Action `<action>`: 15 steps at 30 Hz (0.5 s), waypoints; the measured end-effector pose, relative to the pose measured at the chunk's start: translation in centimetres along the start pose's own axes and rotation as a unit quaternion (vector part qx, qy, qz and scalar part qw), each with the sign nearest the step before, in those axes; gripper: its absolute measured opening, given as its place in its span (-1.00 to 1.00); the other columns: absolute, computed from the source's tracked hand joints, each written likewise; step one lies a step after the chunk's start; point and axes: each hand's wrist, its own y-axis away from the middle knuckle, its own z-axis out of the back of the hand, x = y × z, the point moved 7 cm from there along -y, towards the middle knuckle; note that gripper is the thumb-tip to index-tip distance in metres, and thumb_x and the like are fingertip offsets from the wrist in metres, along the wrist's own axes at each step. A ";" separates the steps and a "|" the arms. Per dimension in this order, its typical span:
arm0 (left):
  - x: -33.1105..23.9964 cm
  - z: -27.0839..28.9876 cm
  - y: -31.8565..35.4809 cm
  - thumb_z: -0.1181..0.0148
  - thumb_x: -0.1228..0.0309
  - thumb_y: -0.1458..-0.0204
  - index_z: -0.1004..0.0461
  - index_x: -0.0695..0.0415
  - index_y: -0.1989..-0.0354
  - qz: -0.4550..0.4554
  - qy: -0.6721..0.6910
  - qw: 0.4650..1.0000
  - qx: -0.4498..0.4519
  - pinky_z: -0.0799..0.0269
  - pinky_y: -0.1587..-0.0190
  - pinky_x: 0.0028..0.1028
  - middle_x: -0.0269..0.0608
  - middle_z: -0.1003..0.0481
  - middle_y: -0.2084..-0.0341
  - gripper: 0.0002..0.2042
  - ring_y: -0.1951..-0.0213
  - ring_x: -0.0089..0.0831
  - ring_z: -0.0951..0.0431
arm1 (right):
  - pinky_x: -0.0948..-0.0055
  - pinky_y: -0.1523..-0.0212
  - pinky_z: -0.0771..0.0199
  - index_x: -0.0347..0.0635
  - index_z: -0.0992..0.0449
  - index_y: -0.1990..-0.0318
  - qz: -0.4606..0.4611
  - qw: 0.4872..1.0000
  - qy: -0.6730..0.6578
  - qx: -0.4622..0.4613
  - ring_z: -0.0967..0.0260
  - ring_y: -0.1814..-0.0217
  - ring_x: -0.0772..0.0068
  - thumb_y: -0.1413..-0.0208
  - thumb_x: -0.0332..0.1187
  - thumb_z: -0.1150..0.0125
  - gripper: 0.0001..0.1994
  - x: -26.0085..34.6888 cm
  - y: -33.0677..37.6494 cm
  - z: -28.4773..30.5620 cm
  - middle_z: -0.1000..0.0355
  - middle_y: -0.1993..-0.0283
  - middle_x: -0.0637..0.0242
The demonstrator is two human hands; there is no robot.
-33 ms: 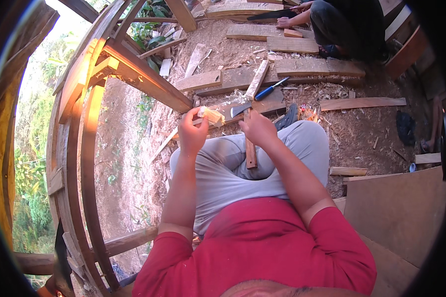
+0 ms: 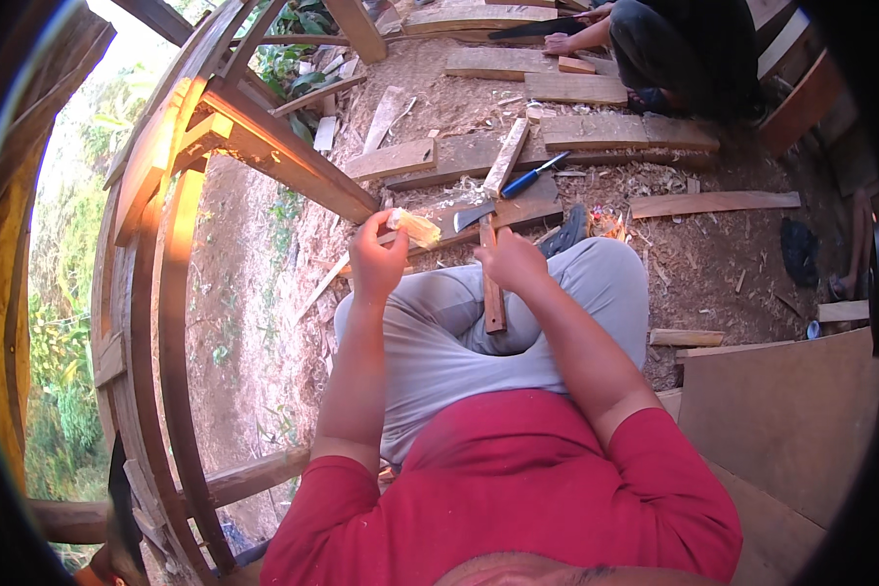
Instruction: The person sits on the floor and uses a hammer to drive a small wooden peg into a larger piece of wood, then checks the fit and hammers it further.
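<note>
My left hand pinches a short, pale, rough-cut block of wood between thumb and fingers, above my left knee. The block's bright face points right, toward the hatchet. My right hand is closed around the wooden handle of a hatchet, just below its head. The dark metal blade points left, over a wooden plank on the ground. The handle's lower end hangs between my crossed legs. Some fingers of my right hand are hidden behind the handle.
A blue-handled tool lies beside a pale wood strip ahead. Several planks and shavings cover the ground. Another person crouches at the far right, a hand near a dark saw blade. Timber framing stands left; a flat board lies right.
My right hand has shifted very slightly to the right on the hatchet handle, and the wood block has turned a little. Otherwise the scene looks the same.
</note>
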 end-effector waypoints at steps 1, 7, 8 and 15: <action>0.8 -0.4 -0.6 -0.37 0.49 -0.14 -0.62 0.23 -0.08 0.001 -0.005 1.000 0.000 -0.66 0.09 -0.41 -0.11 -0.68 0.11 -0.68 0.11 -0.38 -0.71 | 0.05 -0.17 -0.60 -0.25 -0.61 -0.16 -0.037 0.998 0.045 0.019 -0.62 -0.17 -0.02 -0.25 0.02 -0.36 -0.47 -2.0 -0.5 -1.8 -0.65 -0.05 -0.03; 3.8 -3.1 -3.0 -0.33 0.50 -0.14 -0.53 0.17 -0.08 0.031 -0.007 0.999 0.029 -0.65 0.03 -0.28 0.05 -0.68 0.03 -0.68 0.09 -0.25 -0.75 | 0.08 -0.20 -0.59 -0.39 -0.67 -0.01 0.006 0.984 0.066 0.164 -0.61 -0.18 -0.12 -0.14 0.12 -0.40 -0.37 -2.4 -2.3 -6.7 -0.61 -0.11 -0.19; 3.9 -4.1 -3.2 -0.33 0.51 -0.15 -0.53 0.16 -0.07 0.026 -0.010 0.999 0.037 -0.65 0.03 -0.27 0.05 -0.68 0.04 -0.69 0.09 -0.23 -0.75 | 0.07 -0.15 -0.62 -0.42 -0.67 0.01 0.018 0.983 0.070 0.169 -0.64 -0.13 -0.10 -0.15 0.07 -0.39 -0.40 -3.2 -3.2 -7.4 -0.62 -0.08 -0.19; 6.6 -5.0 -2.6 -0.32 0.53 -0.18 -0.52 0.13 -0.03 -0.027 -0.114 0.992 0.056 -0.64 0.07 -0.22 0.04 -0.67 0.15 -0.74 0.15 -0.11 -0.74 | 0.18 0.29 -0.74 -0.51 -0.61 0.07 -0.136 0.904 -0.340 0.221 -0.69 0.32 0.11 -0.12 -0.25 -0.39 -0.59 -3.7 -5.3 -8.3 -0.65 0.26 -0.05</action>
